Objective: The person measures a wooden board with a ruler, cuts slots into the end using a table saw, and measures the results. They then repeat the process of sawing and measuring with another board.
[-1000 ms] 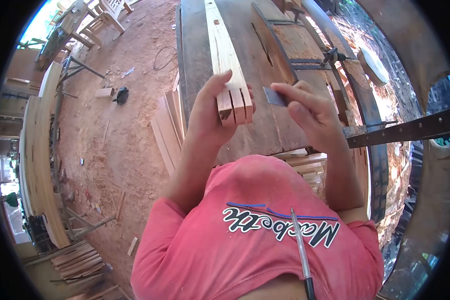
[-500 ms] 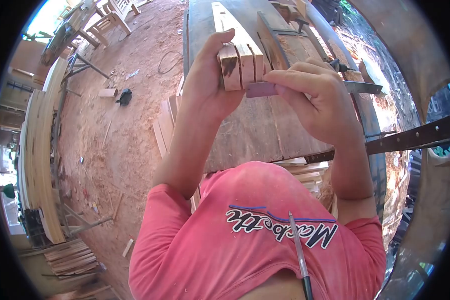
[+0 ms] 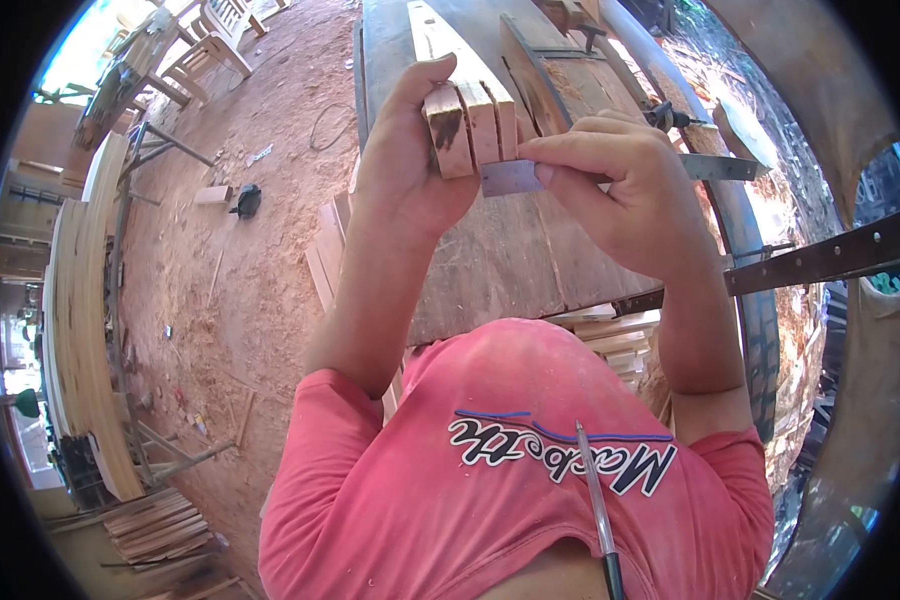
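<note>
Beside the left hand [image 3: 413, 180], clamped round already-slotted wood [image 3: 483, 126], the right hand [image 3: 625, 195] pinches a metal strip [image 3: 508, 179].

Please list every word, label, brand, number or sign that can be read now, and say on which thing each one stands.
"Macbeth": on the pink shirt, upside down in the view.
Metal strip in the right hand: any marks are too small to read.
Pen: no print that I can read.
I can read no other text.
</note>
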`<state>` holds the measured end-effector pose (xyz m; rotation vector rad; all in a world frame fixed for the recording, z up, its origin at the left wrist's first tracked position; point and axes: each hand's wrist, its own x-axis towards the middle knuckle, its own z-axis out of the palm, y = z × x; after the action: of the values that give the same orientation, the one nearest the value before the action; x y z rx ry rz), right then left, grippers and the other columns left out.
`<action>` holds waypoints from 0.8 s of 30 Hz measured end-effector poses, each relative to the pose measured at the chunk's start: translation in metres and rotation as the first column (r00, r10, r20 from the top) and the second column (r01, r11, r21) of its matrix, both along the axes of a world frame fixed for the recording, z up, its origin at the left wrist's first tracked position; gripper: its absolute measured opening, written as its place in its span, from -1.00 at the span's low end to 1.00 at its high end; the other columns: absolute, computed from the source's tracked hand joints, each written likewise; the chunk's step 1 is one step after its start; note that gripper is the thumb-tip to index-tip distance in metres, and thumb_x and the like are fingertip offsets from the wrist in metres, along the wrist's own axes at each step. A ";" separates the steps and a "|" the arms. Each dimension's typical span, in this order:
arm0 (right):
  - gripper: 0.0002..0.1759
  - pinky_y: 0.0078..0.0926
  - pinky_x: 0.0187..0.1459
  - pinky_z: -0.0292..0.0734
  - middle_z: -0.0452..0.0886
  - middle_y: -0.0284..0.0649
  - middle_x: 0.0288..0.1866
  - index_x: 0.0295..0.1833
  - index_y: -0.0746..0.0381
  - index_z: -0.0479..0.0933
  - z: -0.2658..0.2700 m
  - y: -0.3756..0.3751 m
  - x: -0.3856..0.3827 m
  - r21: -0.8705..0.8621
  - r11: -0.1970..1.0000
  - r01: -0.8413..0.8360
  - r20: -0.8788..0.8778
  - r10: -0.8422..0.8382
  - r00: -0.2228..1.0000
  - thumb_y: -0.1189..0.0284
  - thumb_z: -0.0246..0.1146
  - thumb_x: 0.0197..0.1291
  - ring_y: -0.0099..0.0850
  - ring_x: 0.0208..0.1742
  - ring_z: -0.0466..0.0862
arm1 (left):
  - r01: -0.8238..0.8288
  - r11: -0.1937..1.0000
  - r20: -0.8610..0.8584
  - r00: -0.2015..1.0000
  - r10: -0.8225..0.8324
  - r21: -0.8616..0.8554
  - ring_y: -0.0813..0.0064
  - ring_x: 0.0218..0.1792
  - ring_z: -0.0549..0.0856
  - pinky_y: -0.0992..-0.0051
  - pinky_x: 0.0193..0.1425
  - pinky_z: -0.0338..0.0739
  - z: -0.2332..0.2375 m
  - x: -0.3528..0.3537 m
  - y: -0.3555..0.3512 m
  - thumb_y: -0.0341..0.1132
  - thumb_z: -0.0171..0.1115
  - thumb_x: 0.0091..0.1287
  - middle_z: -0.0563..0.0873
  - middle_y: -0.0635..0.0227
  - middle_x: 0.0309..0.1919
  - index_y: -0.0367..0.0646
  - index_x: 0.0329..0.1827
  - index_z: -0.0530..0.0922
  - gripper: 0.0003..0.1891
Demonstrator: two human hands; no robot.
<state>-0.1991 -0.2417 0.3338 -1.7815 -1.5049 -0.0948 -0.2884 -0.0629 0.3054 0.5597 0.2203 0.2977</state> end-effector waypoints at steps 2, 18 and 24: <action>-0.82 -0.22 -0.13 0.56 0.72 -0.09 -0.35 -0.18 0.27 0.74 0.001 0.000 0.000 0.001 1.000 -0.006 0.001 0.006 1.000 0.51 0.27 0.14 -0.13 -0.25 0.69 | -0.042 0.999 -0.004 0.999 0.042 0.017 0.15 -0.20 0.73 0.30 -0.01 0.71 -0.001 0.001 0.001 -0.09 0.21 0.40 0.66 -0.12 -0.15 -0.62 0.14 0.40 -0.40; -0.78 -0.44 -0.27 0.50 0.68 -0.16 -0.39 -0.10 0.32 0.73 -0.002 0.003 0.002 -0.003 0.999 -0.034 -0.030 0.033 0.999 0.62 0.29 0.13 -0.36 -0.36 0.65 | -0.060 0.998 -0.013 0.998 0.060 0.002 0.10 -0.25 0.77 0.26 -0.06 0.75 -0.003 0.003 0.004 -0.12 0.19 0.41 0.68 -0.15 -0.17 -0.59 0.13 0.42 -0.44; -0.78 -0.45 -0.28 0.50 0.68 -0.15 -0.39 -0.10 0.31 0.73 0.000 0.004 0.001 -0.009 0.999 -0.035 -0.073 0.034 0.997 0.62 0.28 0.13 -0.36 -0.36 0.65 | -0.052 0.998 -0.026 0.998 0.051 -0.036 0.13 -0.22 0.76 0.29 -0.04 0.74 0.001 0.004 0.001 -0.11 0.19 0.41 0.68 -0.12 -0.17 -0.57 0.13 0.41 -0.44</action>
<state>-0.1984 -0.2378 0.3339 -1.7476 -1.4858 -0.0057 -0.2847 -0.0622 0.3061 0.5225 0.2644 0.3362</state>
